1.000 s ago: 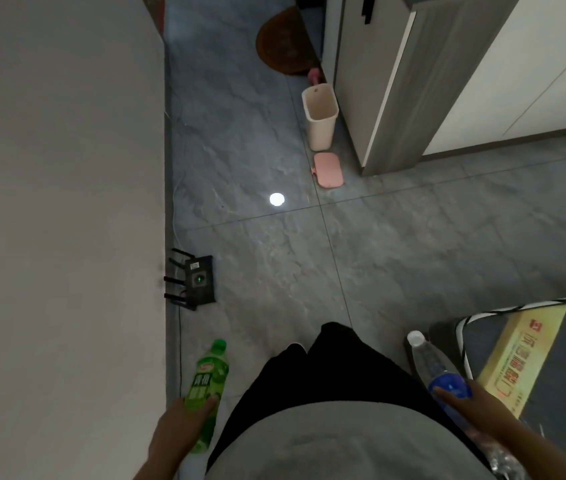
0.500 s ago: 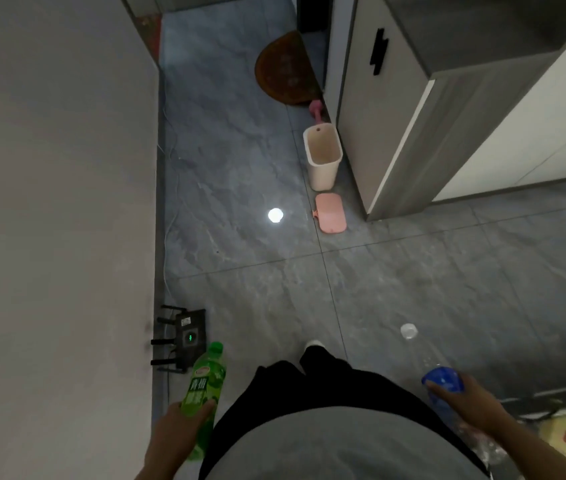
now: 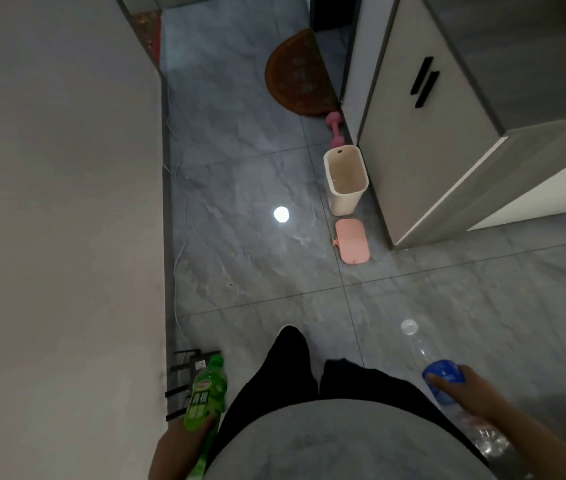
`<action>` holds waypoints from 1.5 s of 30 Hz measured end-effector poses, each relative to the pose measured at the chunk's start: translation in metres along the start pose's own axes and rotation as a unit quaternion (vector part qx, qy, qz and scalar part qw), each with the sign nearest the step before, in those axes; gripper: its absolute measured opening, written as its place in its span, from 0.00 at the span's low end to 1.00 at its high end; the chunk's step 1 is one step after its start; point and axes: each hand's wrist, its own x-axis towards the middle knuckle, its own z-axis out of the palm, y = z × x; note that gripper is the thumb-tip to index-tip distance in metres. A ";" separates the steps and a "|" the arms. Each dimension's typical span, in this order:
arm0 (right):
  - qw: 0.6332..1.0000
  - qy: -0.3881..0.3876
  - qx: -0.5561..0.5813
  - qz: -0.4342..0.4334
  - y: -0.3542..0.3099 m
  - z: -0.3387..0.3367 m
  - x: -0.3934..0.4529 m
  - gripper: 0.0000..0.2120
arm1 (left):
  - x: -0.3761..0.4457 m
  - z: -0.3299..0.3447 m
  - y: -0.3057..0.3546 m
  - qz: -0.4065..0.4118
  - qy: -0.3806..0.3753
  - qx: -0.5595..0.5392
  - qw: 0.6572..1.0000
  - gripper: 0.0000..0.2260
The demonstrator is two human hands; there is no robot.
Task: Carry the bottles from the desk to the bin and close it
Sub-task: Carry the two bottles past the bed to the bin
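My left hand [image 3: 179, 445] grips a green soda bottle [image 3: 205, 396] upright at the lower left, its cap pointing away from me. My right hand [image 3: 465, 393] holds a clear water bottle [image 3: 423, 355] with a blue label and a white cap, at the lower right. Ahead on the floor stands a cream open bin [image 3: 345, 180] against a cabinet corner, with nothing visible inside it. Its pink lid [image 3: 352, 240] lies flat on the tiles just in front of it. Both bottles are well short of the bin.
A wall [image 3: 60, 202] runs along the left with a white cable at its foot. A black router [image 3: 184, 379] sits on the floor by my left leg. A grey cabinet [image 3: 430, 133] stands right; a pink dumbbell [image 3: 337, 131] and brown doormat [image 3: 297, 74] lie beyond the bin.
I have walked forward: the bin and lid are nearer and lower in view, the router has slid down beside my leg, and the mat with the yellow box has left the frame.
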 end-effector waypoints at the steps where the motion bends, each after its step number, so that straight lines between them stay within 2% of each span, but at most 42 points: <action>1: 1.000 0.002 0.002 0.009 -0.007 0.001 0.001 0.31 | 0.008 -0.011 0.016 0.022 0.004 0.008 1.000 0.26; 9: 0.996 0.026 0.040 0.074 -0.064 -0.003 0.024 0.24 | 0.068 -0.089 0.156 0.095 0.042 0.060 0.993 0.26; 14: 0.996 0.013 0.047 0.076 -0.127 -0.031 0.069 0.26 | 0.099 -0.109 0.225 0.103 0.040 0.072 0.991 0.25; 21: 0.996 -0.004 0.090 0.007 -0.248 -0.089 0.122 0.28 | 0.113 -0.137 0.278 0.054 0.025 0.064 0.996 0.24; 26: 0.997 -0.004 0.074 -0.018 -0.311 -0.109 0.137 0.30 | 0.130 -0.169 0.316 0.025 -0.008 0.068 0.997 0.22; 33: 0.994 -0.014 0.090 0.057 -0.356 -0.092 0.142 0.33 | 0.183 -0.230 0.403 0.057 -0.014 0.129 0.990 0.30; 38: 0.986 0.006 0.111 0.125 -0.372 -0.063 0.137 0.32 | 0.226 -0.276 0.484 0.126 0.000 0.208 0.970 0.27; 43: 0.979 0.006 0.137 0.152 -0.388 -0.039 0.126 0.23 | 0.251 -0.298 0.562 0.178 0.004 0.261 0.949 0.25; 45: 0.972 -0.001 0.151 0.177 -0.396 -0.034 0.129 0.26 | 0.258 -0.300 0.588 0.196 0.000 0.275 0.941 0.24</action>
